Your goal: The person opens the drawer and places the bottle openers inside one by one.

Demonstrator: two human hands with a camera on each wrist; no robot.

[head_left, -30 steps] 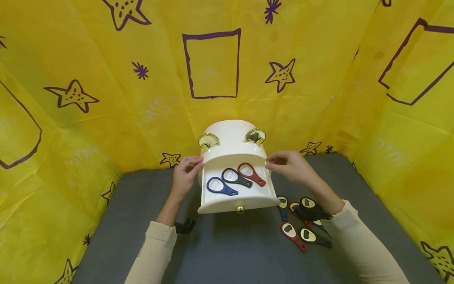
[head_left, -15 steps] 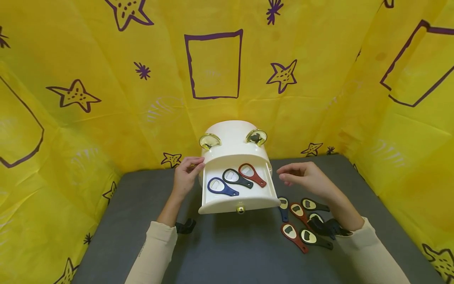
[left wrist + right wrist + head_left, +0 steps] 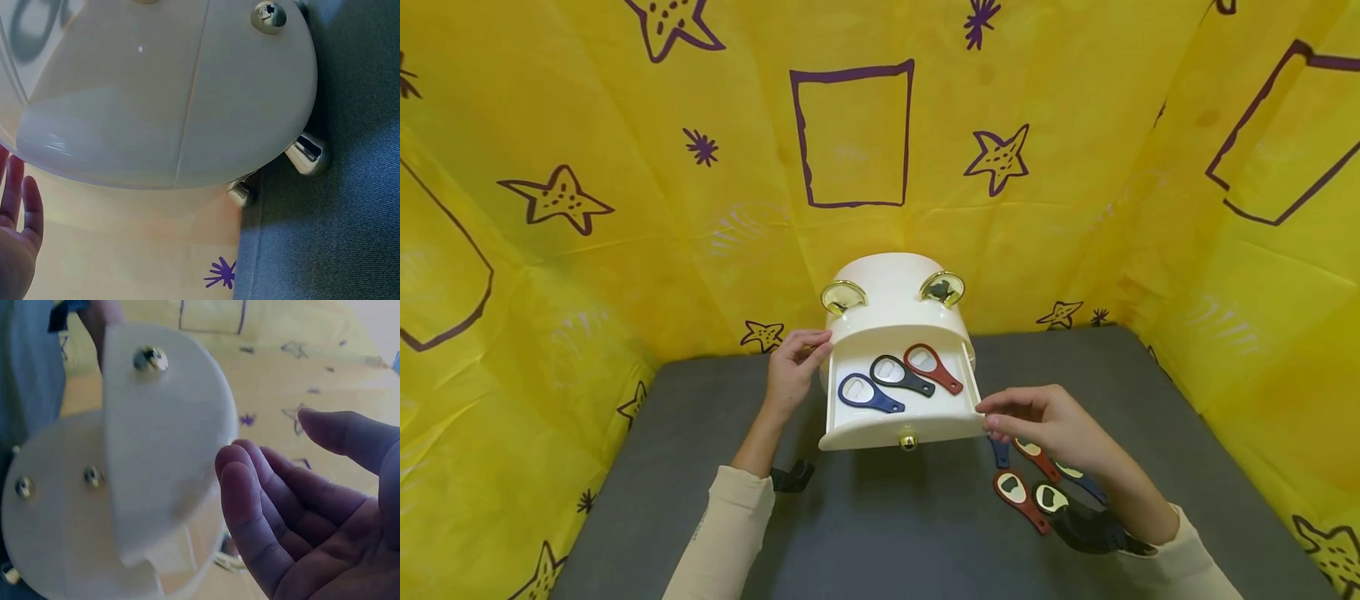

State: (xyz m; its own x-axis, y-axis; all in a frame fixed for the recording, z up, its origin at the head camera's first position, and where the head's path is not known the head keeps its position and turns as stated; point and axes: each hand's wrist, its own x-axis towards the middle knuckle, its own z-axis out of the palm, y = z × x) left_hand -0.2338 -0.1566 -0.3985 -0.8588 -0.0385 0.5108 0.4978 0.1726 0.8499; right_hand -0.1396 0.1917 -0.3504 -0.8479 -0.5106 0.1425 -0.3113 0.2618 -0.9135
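Drawer (image 3: pixel 865 437) holds three openers (image 3: pixel 889 371), other openers (image 3: pixel 1012 488) remain outside; my left hand (image 3: pixel 788 379) and right hand (image 3: pixel 1060 427) are unclenched, fingers clamping nothing.

Eight visible bottle openers (image 3: pixel 895 372), two hands (image 3: pixel 788 375) (image 3: pixel 1063 427)

This looks like a curtained booth (image 3: pixel 1285 275): yellow, star-printed sheets (image 3: pixel 730 100) wall a grey tabletop (image 3: pixel 880 533) on three sides.

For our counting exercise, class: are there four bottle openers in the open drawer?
No, the drawer holds three: a blue opener, a black opener and a red opener.
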